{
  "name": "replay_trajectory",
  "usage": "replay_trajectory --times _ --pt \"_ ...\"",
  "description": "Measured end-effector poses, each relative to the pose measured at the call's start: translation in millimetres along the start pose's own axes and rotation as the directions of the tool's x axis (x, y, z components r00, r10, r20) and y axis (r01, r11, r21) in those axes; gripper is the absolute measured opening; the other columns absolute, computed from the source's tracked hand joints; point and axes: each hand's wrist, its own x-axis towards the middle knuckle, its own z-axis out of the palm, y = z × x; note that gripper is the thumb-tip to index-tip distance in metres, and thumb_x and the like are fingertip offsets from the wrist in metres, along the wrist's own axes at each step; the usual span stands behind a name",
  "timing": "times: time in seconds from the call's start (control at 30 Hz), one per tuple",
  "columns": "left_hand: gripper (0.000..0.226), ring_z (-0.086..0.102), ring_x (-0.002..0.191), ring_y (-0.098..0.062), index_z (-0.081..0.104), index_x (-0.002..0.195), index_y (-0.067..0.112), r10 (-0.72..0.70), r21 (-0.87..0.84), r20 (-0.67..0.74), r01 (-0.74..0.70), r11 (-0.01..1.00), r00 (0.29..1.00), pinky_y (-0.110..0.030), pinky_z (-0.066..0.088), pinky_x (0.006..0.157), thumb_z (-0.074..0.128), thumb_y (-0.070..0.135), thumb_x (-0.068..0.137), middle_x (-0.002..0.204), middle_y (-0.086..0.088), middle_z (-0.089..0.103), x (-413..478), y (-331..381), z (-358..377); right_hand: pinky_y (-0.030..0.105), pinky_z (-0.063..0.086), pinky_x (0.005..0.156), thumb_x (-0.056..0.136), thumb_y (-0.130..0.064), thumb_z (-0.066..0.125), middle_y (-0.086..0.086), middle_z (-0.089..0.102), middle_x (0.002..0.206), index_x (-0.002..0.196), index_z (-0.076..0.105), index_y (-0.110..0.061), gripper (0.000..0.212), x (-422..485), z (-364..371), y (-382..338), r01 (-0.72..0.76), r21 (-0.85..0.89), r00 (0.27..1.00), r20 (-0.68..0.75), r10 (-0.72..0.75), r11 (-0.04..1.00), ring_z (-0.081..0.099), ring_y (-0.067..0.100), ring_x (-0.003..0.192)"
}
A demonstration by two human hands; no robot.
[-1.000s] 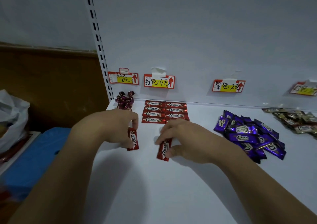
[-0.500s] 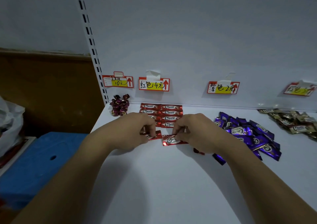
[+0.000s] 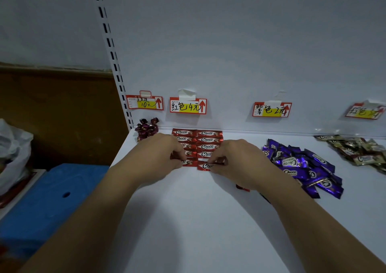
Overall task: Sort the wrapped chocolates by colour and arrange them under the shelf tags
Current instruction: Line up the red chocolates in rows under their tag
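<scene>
A white plastic bag (image 3: 12, 153) is cut off by the left edge, beside a blue box (image 3: 48, 199) below shelf level. On the white shelf (image 3: 198, 220), dark-red twist-wrapped sweets (image 3: 146, 127) sit in the back left corner under the first tag (image 3: 144, 103), partly hidden by the left hand (image 3: 158, 153). Under the red tag (image 3: 188, 105) the red chocolates (image 3: 208, 140) lie flat in two columns against the back panel; the left column is half covered by knuckles. The left hand's curled fingers pinch the left bar (image 3: 190, 163) at the near end of that column, hiding its left end and most of its print. The right hand (image 3: 236, 162) pinches the right bar (image 3: 205, 165) at its right end, in line below the right column. A red scrap (image 3: 242, 188) peeks from under the right wrist, possibly another wrapper. Further right, the purple pile (image 3: 302, 164) lies loose under the purple tag (image 3: 271, 109), its near-left edge behind the forearm. The gold pile (image 3: 359, 149) and last tag (image 3: 365, 112) run off the right edge, the writing blurred.
</scene>
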Motion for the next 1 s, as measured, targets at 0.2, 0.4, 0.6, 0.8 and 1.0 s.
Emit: replay_trajectory --times 0.2,0.4,0.6,0.8,1.0 --pt "0.015 0.055 0.09 -0.006 0.072 0.1 0.034 -0.024 0.032 -0.026 0.025 0.999 0.999 -0.025 0.048 0.083 0.07 0.029 0.086 0.105 0.016 0.063 1.1 -1.8 1.7 0.025 0.034 0.072 0.092 -0.037 0.056 -0.009 0.06 0.108 0.107 0.069 -0.038 0.02 7.7 8.2 -5.1 -0.007 -0.028 0.997 -0.078 0.004 1.0 0.056 0.016 0.1" --pt "0.017 0.055 0.089 -0.006 0.071 0.102 0.034 -0.029 0.034 -0.022 0.03 0.999 0.999 -0.028 0.051 0.084 0.069 0.025 0.087 0.105 0.015 0.063 2.7 -5.3 0.7 0.024 0.034 0.071 0.091 -0.035 0.058 -0.011 0.062 0.109 0.105 0.07 -0.038 0.019 7.7 7.3 -0.7 -0.021 -0.034 0.996 -0.085 0.018 0.999 0.056 0.014 0.1" --pt "0.017 0.057 0.089 -0.005 0.071 0.103 0.033 -0.012 0.034 -0.03 0.013 0.999 0.999 -0.029 0.052 0.085 0.068 0.026 0.087 0.105 0.014 0.064 3.2 -6.9 0.6 0.025 0.042 0.074 0.09 -0.032 0.062 -0.015 0.061 0.097 0.107 0.07 -0.035 0.018 1.8 -8.0 -0.3 -0.025 0.041 0.999 -0.034 0.026 0.999 0.054 0.004 0.083" --pt "0.018 0.056 0.094 -0.004 0.068 0.107 0.034 0.088 -0.034 -0.117 -0.092 0.995 0.989 -0.032 0.051 0.087 0.059 0.037 0.092 0.105 0.018 0.06 -4.8 18.6 1.6 0.02 0.047 0.071 0.085 -0.026 0.071 -0.011 0.065 0.097 0.107 0.067 -0.03 0.023 -17.6 -46.6 25.9 -0.182 -0.039 0.972 0.147 0.186 0.982 0.057 0.004 0.083" --pt "0.025 0.05 0.098 0.0 0.062 0.118 0.035 0.306 -0.048 0.042 -0.304 0.952 0.951 -0.022 0.044 0.086 0.054 0.039 0.095 0.114 0.02 0.056 -15.1 56.5 17.3 0.023 0.044 0.085 0.075 -0.043 0.077 -0.007 0.055 0.117 0.128 0.052 -0.031 0.06 -17.2 -35.8 17.7 -0.167 -0.16 0.935 0.289 0.208 0.973 0.047 0.01 0.096"
